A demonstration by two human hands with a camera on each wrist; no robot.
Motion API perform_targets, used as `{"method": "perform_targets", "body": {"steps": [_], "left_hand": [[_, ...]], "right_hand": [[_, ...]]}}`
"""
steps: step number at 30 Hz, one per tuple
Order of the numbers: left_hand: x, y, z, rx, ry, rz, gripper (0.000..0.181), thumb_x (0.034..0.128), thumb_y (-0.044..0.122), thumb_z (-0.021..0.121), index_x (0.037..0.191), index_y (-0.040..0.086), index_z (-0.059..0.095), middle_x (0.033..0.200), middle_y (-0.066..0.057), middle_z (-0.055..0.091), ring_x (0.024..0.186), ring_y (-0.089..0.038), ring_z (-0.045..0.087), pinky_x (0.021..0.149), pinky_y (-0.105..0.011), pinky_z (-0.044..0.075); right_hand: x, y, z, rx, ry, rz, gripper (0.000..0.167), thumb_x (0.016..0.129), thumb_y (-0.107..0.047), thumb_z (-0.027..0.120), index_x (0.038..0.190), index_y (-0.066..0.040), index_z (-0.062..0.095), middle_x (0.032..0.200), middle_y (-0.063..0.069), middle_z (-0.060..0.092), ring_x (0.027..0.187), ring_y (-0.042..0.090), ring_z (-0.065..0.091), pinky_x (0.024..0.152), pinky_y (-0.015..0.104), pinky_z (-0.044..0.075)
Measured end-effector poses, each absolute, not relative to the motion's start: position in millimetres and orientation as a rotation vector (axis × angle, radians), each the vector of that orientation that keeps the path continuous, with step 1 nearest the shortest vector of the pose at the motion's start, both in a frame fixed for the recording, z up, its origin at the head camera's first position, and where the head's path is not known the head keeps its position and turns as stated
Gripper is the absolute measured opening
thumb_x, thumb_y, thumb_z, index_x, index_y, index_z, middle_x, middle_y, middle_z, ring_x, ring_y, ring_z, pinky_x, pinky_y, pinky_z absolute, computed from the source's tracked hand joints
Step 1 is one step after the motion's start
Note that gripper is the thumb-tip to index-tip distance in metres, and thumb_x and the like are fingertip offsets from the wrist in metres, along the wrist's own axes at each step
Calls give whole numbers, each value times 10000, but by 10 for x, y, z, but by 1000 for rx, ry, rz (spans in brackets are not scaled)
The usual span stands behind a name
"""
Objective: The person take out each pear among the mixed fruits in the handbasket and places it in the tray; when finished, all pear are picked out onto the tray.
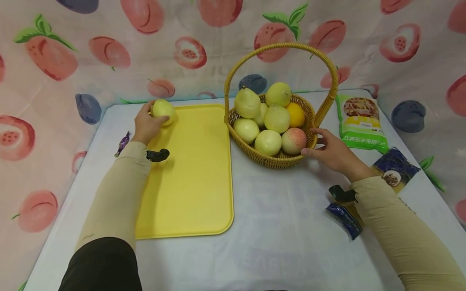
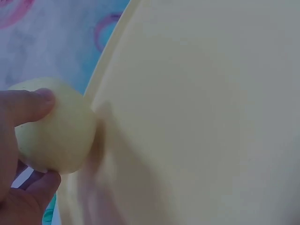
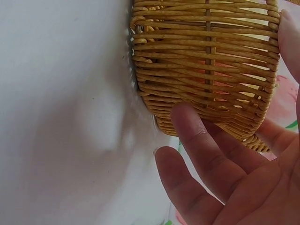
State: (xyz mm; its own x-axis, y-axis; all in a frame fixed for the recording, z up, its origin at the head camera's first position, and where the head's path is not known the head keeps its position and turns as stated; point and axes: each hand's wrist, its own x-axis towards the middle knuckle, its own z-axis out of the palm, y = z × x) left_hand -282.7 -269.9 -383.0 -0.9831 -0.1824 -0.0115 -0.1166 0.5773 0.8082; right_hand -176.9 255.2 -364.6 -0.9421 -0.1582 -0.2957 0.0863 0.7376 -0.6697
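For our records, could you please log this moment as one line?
left hand: holds pale fruit at far left corner of yellow tray | right hand: touches side of basket | basket: upright, several fruits inside

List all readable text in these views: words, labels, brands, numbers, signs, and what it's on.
None reads reliably.
Green bag: white characters and small dark print, too blurred.
Upper blue packet: print too small.
Lower blue packet: light marks, too blurred.
White tablecloth: letter-like marks, too faint.
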Motion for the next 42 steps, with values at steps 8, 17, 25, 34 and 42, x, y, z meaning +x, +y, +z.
{"method": "perform_targets", "body": {"steps": [8, 17, 25, 34, 42], "left_hand": [[-2880, -2713, -3929, 360, -2679, -1361, 740, 949, 204, 692, 1580, 129, 312, 1550, -181, 347, 1385, -351, 354, 1131, -482, 324], [-2911, -2678, -3964, 402, -2646, -1345, 691, 981, 248, 640, 1579, 143, 311, 1538, -184, 356, 1404, -337, 339, 1147, -449, 303], [-2931, -2631, -3992, 456, -2585, -1407, 663, 990, 327, 611, 1571, 166, 338, 1534, -159, 343, 1383, -284, 367, 1126, -385, 339], [-2975, -2573, -3992, 495, -2531, -1454, 632, 979, 317, 635, 1542, 164, 392, 1484, -160, 357, 1315, -263, 401, 1071, -343, 398], [-3029, -2518, -3965, 512, -2556, -1447, 637, 989, 296, 634, 1548, 154, 362, 1500, -150, 350, 1358, -257, 375, 1103, -336, 366]], "right_hand": [[-1762, 2528, -3641, -55, 2587, -1040, 1025, 905, -559, 682, 1609, -65, 124, 1489, 367, 326, 1312, 504, 405, 1025, 644, 378], [-1773, 2507, -3609, -81, 2599, -1031, 998, 916, -538, 681, 1595, -33, 153, 1526, 332, 291, 1348, 505, 355, 1018, 650, 383], [-1759, 2495, -3587, -61, 2591, -1033, 991, 919, -521, 688, 1597, -37, 151, 1510, 343, 306, 1342, 502, 358, 1023, 646, 380], [-1761, 2532, -3598, -49, 2560, -1043, 1035, 904, -558, 683, 1610, -64, 111, 1499, 357, 311, 1342, 500, 355, 1017, 646, 382], [-1752, 2536, -3590, -42, 2556, -1060, 1022, 913, -547, 678, 1610, -60, 110, 1519, 348, 286, 1362, 501, 329, 1017, 650, 380]]}}
